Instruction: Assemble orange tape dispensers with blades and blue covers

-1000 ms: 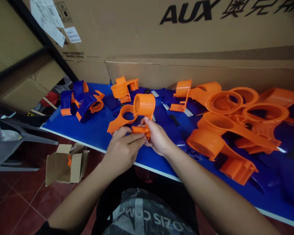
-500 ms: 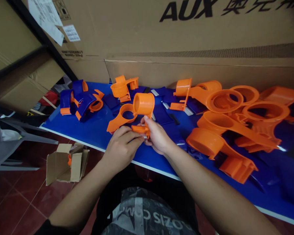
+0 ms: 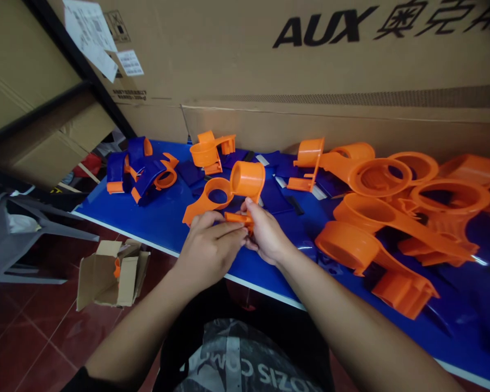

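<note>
My right hand (image 3: 268,233) is closed around the narrow arm of an orange plastic tape dispenser (image 3: 247,181), thumb on top, with its round ring pointing up and away from me. The fingers of my left hand (image 3: 210,247) press together against the dispenser's lower end, and their tips are partly hidden behind it. Whether a small part sits under those fingertips I cannot make out. Just beyond my left hand, a second orange dispenser (image 3: 196,209) lies flat on the blue table (image 3: 155,223).
Several orange dispensers (image 3: 347,242) are piled at right. Dispensers with blue parts (image 3: 149,175) lie at the far left. Flat blue pieces (image 3: 275,196) are spread in the middle. A large cardboard box (image 3: 228,60) stands behind; a small open carton (image 3: 102,277) is on the floor.
The view has shifted slightly, so the scene sits a little lower and further right. My left fingers have closed over the dispenser's end, covering a small pale piece that showed there before.
</note>
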`<state>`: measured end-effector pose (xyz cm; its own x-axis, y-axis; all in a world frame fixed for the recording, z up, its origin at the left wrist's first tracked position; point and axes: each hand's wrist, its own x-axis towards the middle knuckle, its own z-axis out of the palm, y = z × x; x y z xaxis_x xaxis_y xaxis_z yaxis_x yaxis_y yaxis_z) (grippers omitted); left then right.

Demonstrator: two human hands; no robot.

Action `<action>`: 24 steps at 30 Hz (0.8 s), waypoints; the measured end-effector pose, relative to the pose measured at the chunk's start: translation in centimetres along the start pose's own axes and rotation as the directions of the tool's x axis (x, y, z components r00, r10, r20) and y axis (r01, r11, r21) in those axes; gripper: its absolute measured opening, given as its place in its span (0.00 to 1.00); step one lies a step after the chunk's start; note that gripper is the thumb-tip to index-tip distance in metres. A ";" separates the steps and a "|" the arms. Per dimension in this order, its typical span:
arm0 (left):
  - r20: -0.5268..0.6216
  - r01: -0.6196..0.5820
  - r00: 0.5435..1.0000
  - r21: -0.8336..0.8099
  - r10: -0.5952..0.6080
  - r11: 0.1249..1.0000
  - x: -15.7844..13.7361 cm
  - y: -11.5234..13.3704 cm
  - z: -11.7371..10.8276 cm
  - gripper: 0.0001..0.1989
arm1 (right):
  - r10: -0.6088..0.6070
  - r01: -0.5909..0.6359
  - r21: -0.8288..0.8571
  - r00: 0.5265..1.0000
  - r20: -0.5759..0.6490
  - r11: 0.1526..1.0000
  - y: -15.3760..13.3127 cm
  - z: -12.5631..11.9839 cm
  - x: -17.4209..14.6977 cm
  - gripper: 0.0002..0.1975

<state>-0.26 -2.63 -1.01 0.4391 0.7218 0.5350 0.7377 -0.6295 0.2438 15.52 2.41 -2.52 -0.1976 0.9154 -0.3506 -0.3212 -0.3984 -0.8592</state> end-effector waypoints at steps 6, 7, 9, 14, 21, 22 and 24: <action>-0.414 0.252 0.879 -0.020 -0.237 0.968 -0.5 -4.9 -3.0 0.12 | -0.017 0.017 0.015 1.000 0.016 1.000 -0.7 -0.4 0.0 0.23; -0.455 0.339 0.835 -0.014 -0.308 0.941 -0.5 -6.2 -3.4 0.11 | -0.025 0.024 0.016 1.000 0.013 1.000 -0.7 -0.5 0.0 0.23; -0.440 0.460 0.796 -0.007 -0.416 0.888 -0.2 -8.4 -3.9 0.12 | -0.037 0.037 0.013 0.999 -0.003 0.999 -0.6 -0.6 0.1 0.22; -0.244 0.297 0.928 0.035 -0.280 0.954 3.4 -8.9 -4.4 0.09 | -0.058 0.058 -0.004 0.998 -0.027 0.998 0.1 -0.7 0.5 0.24; 0.124 0.248 0.954 0.182 -0.272 0.951 11.8 -13.0 -2.6 0.14 | -0.093 0.095 0.024 0.993 -0.073 0.995 0.0 -1.0 1.0 0.24; 0.232 0.217 0.934 0.229 -0.270 0.949 12.6 -14.0 -2.2 0.14 | -0.091 0.094 0.032 0.992 -0.085 0.995 -0.1 -1.0 1.1 0.24; 0.378 0.152 0.891 0.271 -0.250 0.951 13.3 -15.4 -1.4 0.14 | -0.088 0.093 0.047 0.991 -0.097 0.995 -0.3 -1.1 1.1 0.23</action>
<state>-6.49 16.26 3.52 0.4004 0.9097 0.1100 0.9069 -0.4106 0.0945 16.39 3.57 -3.05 -0.0777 0.9482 -0.3082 -0.3815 -0.3139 -0.8695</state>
